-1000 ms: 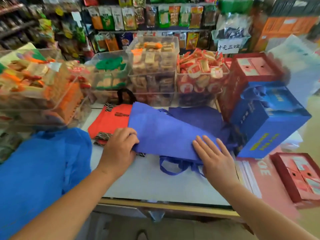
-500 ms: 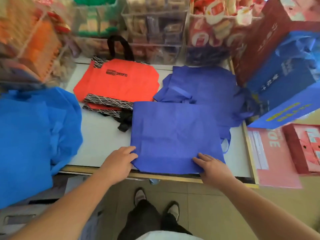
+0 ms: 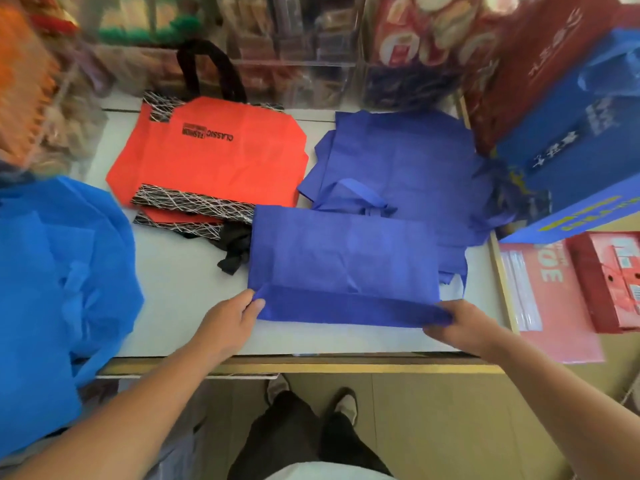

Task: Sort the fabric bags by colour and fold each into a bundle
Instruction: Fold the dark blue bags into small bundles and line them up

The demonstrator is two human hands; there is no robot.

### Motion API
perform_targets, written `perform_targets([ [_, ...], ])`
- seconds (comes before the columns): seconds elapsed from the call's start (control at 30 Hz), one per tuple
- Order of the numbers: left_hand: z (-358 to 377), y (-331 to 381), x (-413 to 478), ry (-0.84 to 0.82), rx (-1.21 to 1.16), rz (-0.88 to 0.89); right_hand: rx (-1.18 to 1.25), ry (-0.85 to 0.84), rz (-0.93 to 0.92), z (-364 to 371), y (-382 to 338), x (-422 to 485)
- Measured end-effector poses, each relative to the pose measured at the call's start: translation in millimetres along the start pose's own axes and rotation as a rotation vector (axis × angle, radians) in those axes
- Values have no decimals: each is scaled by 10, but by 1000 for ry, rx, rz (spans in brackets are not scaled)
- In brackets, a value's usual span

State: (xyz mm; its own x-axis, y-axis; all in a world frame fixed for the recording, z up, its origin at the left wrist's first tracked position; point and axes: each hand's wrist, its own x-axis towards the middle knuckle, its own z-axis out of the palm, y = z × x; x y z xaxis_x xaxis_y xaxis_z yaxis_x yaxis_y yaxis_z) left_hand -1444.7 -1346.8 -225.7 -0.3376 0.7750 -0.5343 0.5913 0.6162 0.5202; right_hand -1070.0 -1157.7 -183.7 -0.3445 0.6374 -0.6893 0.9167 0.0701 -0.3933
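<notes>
Head view, work surface: the pale table (image 3: 180,299) carried the fabric bags in separate colour groups; the person stood at its near edge.
Bag in hand: a purple bag (image 3: 343,258) lay flat near the front edge of the table, just in front of a second purple bag (image 3: 398,157) and overlapping its near part; its near edge was raised and turned over into a narrow strip.
Left hand: the left hand (image 3: 227,323) pinched the near left corner of that strip, thumb on top and fingers curled beneath.
Right hand: the right hand (image 3: 464,325) gripped the near right corner in the same way.
Reason for the hold: gripping both corners at once probably kept the strip level, so that the fold would run straight across the width.
Colour groups: a red bag (image 3: 214,157) with black patterned trim lay behind and to the left, its black handle touching the purple bag's left edge; a heap of bright blue bags (image 3: 52,271) filled the left side and hung past the table edge; like colours were kept together, presumably so each could be bundled in turn.
Step judged: the first fold of the purple bag appeared to be under way; the bundle was not yet formed.
Surroundings: blurred clear snack bins (image 3: 294,46) stood behind; a blue gift box (image 3: 571,150) leaned at the right.
</notes>
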Motion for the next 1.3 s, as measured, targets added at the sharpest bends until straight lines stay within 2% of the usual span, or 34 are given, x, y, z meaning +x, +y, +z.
perform_targets([
  [0.1, -32, 106, 58, 50, -96, 9, 218, 70, 36, -28, 187, 64],
  [0.23, -69, 149, 35, -44, -247, 4, 380, 154, 4, 28, 344, 116],
  [0.37, -78, 332, -20, -47, -209, 80, 393, 230, -31, -90, 405, 145],
  [0.53, -87, 621, 14, -97, -418, 39, 375, 322, -22, -112, 448, 177],
  [0.6, -100, 627, 97, -69, -473, -12, 364, 351, 11, -99, 451, 234],
  [0.73, -8, 665, 368, 90, -348, -6, 262, 437, 74, -90, 378, 380],
  [0.83, 129, 648, 547, 246, -153, -22, 134, 430, 144, -30, 323, 542],
  [1.03, 397, 592, 817, 440, 77, 44, 90, 502, 234, 75, 282, 761],
  [1.17, 441, 676, 1089, 477, 230, 23, 71, 556, 238, 25, 323, 884],
  [1.3, 584, 607, 1240, 476, 349, 74, -5, 599, 317, 108, 327, 1007],
])
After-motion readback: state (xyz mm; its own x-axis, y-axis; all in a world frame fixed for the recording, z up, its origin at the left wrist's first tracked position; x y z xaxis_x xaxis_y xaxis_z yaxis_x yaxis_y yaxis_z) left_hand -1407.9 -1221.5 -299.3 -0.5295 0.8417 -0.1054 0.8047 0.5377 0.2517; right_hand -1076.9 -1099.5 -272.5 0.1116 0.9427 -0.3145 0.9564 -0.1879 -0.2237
